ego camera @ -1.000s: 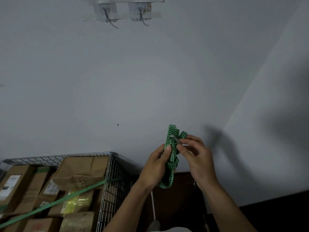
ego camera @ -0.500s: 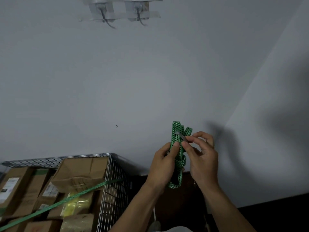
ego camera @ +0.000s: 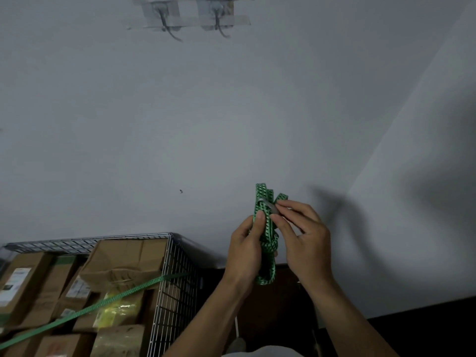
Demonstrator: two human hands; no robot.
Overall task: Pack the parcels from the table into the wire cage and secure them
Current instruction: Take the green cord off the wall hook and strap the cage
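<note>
Left hand [ego camera: 246, 249] is gripping a bundled green patterned elastic strap [ego camera: 265, 228]; right hand [ego camera: 305, 238] is pinching its grey metal hook [ego camera: 269, 206].

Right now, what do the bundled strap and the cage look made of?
Strap: likely woven elastic fabric, matte green with dark flecks, folding limply; its hook looks dull grey metal. Cage: thin metal wire, pale glossy coating, glinting along the grid.

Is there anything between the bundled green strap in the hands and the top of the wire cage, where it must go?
Nothing visible does. The left hand and the right hand hold the bundled strap to the right of the wire cage, with only bare wall behind the gap. Another green strap crosses the parcels.
</note>
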